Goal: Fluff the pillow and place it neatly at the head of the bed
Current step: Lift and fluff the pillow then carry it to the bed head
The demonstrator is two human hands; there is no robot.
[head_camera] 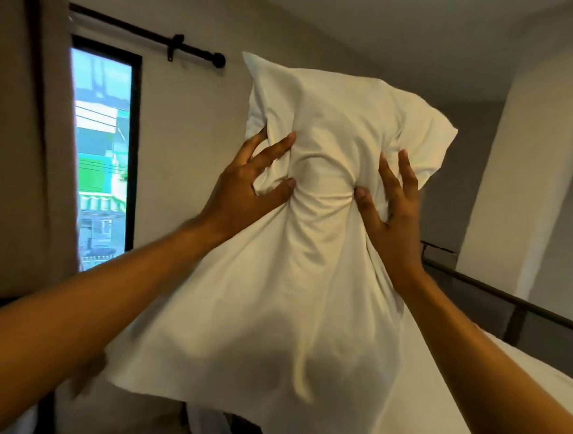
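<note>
A white pillow [313,252] was held up on end in mid-air, right in front of the camera, filling the middle of the view. Two bare arms reached forward and up to it from the lower corners. The left hand [246,183] pressed into the pillow's left side just above its middle, fingers [276,148] spread and thumb dug in, so its grip was closed on a bunch of the fabric. The right hand [394,204] did the same on the right side, its grip also closed on the pillow, thumb pushed into the cloth. Between the two hands the pillowcase was pinched into tight creases, giving the pillow a narrow waist; the top puffed out above the hands and the looser lower part hung wide below them, blurred at its bottom edge.

The pillow was lifted clear of the bed [519,402], whose white sheet showed at the lower right. A dark metal rail [510,300] ran along the far side of the bed. Behind the pillow stood a pale wall. To the left were a tall window [100,149] in a dark frame, a black curtain rod [148,34] above it, and a beige curtain [22,147] drawn to the far left.
</note>
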